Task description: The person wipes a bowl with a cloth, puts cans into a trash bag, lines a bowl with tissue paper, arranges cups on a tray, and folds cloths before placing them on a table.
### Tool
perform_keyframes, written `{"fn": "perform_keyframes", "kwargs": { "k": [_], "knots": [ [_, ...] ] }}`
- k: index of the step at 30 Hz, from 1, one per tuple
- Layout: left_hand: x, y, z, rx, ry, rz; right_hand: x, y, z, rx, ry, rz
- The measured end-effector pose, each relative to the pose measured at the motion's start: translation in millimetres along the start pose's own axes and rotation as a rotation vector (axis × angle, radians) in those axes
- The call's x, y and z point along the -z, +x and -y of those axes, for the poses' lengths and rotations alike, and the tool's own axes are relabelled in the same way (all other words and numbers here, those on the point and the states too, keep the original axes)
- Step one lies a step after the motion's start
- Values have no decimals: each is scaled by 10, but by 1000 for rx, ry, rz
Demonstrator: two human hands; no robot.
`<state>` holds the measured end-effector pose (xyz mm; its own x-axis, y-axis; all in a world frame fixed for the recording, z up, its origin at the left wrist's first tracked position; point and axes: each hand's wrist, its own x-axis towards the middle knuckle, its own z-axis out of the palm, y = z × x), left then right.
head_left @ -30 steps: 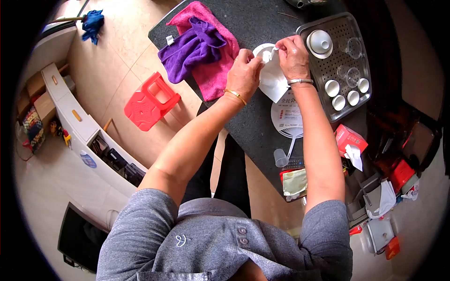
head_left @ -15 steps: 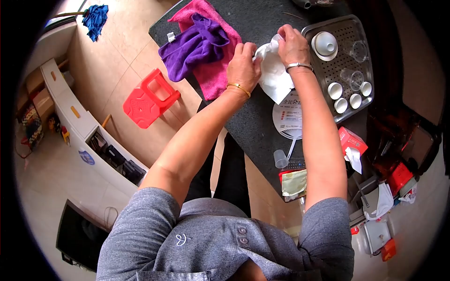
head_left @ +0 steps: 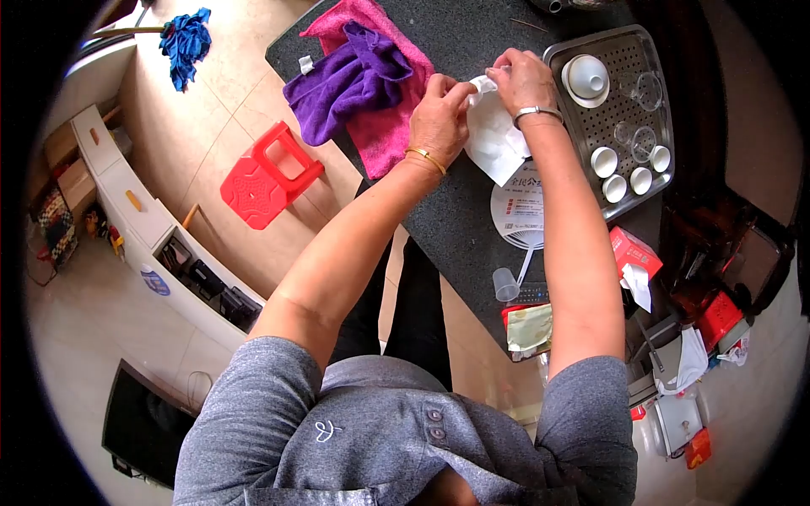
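Observation:
My left hand (head_left: 439, 125) and my right hand (head_left: 525, 84) are close together over the dark table (head_left: 456, 240). Both pinch the top edge of a crumpled, thin white sheet (head_left: 494, 139); I cannot tell whether it is paper or a plastic bag. Its lower part hangs down to a pointed corner. Below that corner lies a round printed hand fan (head_left: 516, 211), partly covered by my right forearm. Left of my left hand, a purple cloth (head_left: 350, 88) rests on a pink towel (head_left: 388, 139).
A perforated metal tray (head_left: 582, 126) on the right holds a lidded white bowl (head_left: 588, 78), several small white cups (head_left: 615, 187) and clear glasses (head_left: 645, 143). A red tissue box (head_left: 633, 253) and a clear plastic cup (head_left: 505, 285) sit nearer. A red stool (head_left: 261, 181) stands on the floor.
My fingertips have drawn closer together at the top of the white sheet. Its spread upper edge is now gathered into a narrow bunch between them.

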<state>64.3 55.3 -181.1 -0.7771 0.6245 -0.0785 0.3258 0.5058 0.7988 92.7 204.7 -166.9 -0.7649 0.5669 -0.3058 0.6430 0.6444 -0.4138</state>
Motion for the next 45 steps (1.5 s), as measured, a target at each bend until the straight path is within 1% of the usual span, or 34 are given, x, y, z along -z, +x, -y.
{"fn": "perform_keyframes", "kwargs": {
  "k": [3,5,8,9,14,15,18,21,22,23,26,29,32,33,34,36,37,38,40,42,45],
  "knots": [
    [5,-24,50,-69,12,27,17,38,8,13,-44,43],
    [-22,-35,95,-108,22,26,19,72,7,-22,-53,92],
    [9,-33,44,-102,81,60,26,169,-7,-91,-32,180],
    [1,-37,56,-93,55,50,22,198,-20,-119,-18,212],
    [-39,-25,130,-44,-133,0,-6,261,-72,-122,-8,198],
    [-19,-11,117,-52,-129,-25,12,250,-53,-120,-5,192],
    [45,-28,41,47,-106,53,12,239,-52,-109,-55,198],
    [-31,15,85,-53,22,-12,-30,229,-64,-134,-92,163],
    [-47,24,91,-29,19,-7,-47,234,-57,-148,-96,143],
    [-61,27,95,-5,17,0,-58,258,-47,-179,-142,187],
    [-65,44,48,27,40,-1,-25,234,5,-126,-132,144],
    [-41,58,27,37,38,11,100,82,138,-105,-91,-81],
    [-25,49,48,48,13,28,277,-101,208,61,67,-316],
    [-22,38,53,51,3,35,274,-160,194,184,76,-451],
    [-1,22,32,54,-4,6,333,-279,257,179,133,-453],
    [74,-59,-15,56,-13,-55,174,-494,193,216,214,-317],
    [138,-123,-38,32,31,-82,147,-671,247,68,244,-148],
    [175,-193,-1,19,-3,-86,114,-872,332,-81,276,22],
    [338,-375,-69,47,-59,-74,-57,-1202,392,-163,270,57],
    [413,-596,46,23,1,-38,-98,-1392,423,-290,288,151],
    [590,-1006,179,57,62,42,-82,-1491,442,-324,328,116]
  ]
}}
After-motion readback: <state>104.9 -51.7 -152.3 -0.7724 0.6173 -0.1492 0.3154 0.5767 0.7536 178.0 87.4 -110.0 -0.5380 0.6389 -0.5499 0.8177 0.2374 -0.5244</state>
